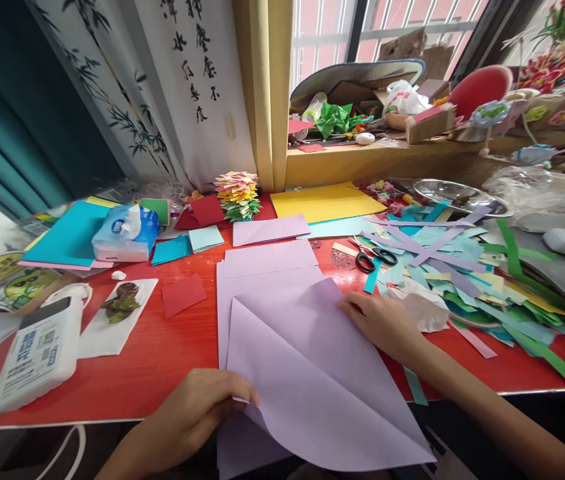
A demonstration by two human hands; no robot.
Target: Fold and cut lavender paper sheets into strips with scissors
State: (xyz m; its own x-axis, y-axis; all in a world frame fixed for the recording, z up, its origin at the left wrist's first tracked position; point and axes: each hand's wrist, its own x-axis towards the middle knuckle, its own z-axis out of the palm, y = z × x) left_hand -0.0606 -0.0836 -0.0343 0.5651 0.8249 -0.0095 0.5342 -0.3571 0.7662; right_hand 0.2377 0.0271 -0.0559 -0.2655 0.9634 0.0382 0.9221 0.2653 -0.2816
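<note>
A large lilac sheet of paper (312, 380) with a diagonal crease is between my hands, its lower corner hanging past the table's front edge. My left hand (207, 407) pinches the sheet's left edge, which curls up there. At the upper right edge, my right hand (382, 323) grips the same sheet between thumb and fingers. Beneath it lies more lilac paper (267, 260), flat on the red table (157, 373). Black-handled scissors (373, 259) rest beyond my right hand, beside a heap of coloured paper strips (442, 253).
Leftward are a tissue pack (126, 233), a white box-shaped device (37, 353) with a cord, and a small red paper square (183, 295). Yellow paper (325, 202) and a folded-paper stack (237, 195) stand at the back. A crumpled tissue (420, 305) is near my right wrist.
</note>
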